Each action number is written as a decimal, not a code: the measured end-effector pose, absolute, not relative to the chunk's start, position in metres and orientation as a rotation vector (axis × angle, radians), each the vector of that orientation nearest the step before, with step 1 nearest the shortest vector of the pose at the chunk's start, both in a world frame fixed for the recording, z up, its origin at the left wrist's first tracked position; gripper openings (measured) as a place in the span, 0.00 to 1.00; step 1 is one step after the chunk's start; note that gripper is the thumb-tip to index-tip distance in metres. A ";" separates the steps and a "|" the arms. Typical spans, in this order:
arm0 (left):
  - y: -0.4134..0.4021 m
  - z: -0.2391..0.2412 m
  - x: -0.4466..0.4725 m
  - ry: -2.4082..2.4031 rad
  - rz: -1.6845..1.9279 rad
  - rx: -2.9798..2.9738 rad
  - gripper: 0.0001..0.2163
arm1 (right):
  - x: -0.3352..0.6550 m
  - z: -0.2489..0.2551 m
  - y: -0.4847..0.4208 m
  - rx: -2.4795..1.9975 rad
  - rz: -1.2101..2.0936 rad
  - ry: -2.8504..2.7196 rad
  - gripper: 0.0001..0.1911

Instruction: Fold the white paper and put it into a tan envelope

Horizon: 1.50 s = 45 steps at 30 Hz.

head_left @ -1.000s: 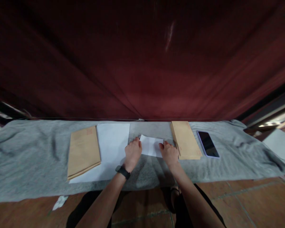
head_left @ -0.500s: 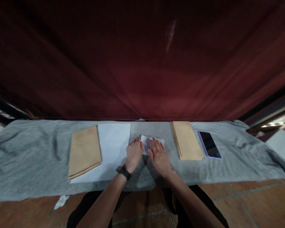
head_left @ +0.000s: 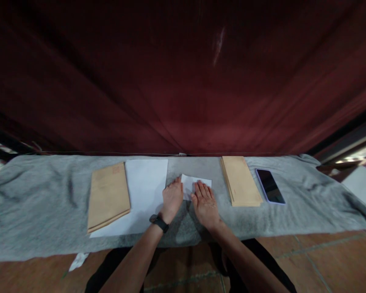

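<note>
1. Red backdrop [head_left: 183,101], upper frame: closes off the far side.
2. Grey cloth [head_left: 49,207], lower frame: soft, creased; in my judgement, uneven pressure could crumple paper here.
3. White sheet [head_left: 146,191], left of centre: just beside the left hand [head_left: 172,198]; a sideways sweep could drag it.
4. Brown envelopes [head_left: 109,195], left, overlap that sheet; envelope stack [head_left: 242,181], right of centre, limits outward room for the right hand [head_left: 205,204].
5. Right fingers extended flat; left fingers curled, pinching or not I cannot tell.
6. Small white paper [head_left: 187,184], centre, under the right fingers: poor bracing could skew it.
</note>
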<state>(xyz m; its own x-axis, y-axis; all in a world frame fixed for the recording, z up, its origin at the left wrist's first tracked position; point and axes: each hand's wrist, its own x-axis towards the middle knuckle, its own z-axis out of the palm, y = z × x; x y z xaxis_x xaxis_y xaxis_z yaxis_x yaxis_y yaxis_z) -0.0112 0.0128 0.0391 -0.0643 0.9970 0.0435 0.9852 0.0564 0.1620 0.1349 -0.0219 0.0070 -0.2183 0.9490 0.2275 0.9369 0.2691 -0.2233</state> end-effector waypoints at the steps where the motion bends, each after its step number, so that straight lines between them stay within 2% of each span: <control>1: 0.013 0.039 -0.011 2.219 0.236 2.102 0.16 | 0.135 0.009 -0.021 -1.744 0.059 -2.217 0.27; 9: 0.011 0.037 -0.011 2.226 0.258 2.093 0.16 | 0.137 0.008 -0.012 -1.710 0.026 -2.256 0.28; 19: 0.013 0.035 -0.010 2.241 0.281 2.047 0.15 | 0.137 -0.013 -0.017 -1.663 -0.216 -2.194 0.27; 37: 0.009 0.043 -0.010 2.285 0.321 2.093 0.16 | 0.133 -0.010 -0.017 -1.733 -0.138 -2.183 0.28; 41: 0.005 0.039 0.003 1.995 0.464 2.373 0.17 | 0.134 -0.008 -0.018 -1.739 -0.108 -2.220 0.28; 45: 0.002 0.023 0.017 1.677 0.508 2.508 0.21 | 0.135 -0.010 -0.019 -1.707 -0.168 -2.274 0.28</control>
<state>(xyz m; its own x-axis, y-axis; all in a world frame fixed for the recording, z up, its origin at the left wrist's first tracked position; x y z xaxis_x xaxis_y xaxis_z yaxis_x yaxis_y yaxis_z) 0.0174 0.0017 0.0234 0.3448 0.9109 0.2266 0.8836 -0.3965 0.2490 0.1352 -0.0188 -0.0103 -0.2542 0.9195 0.3000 0.9535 0.2901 -0.0814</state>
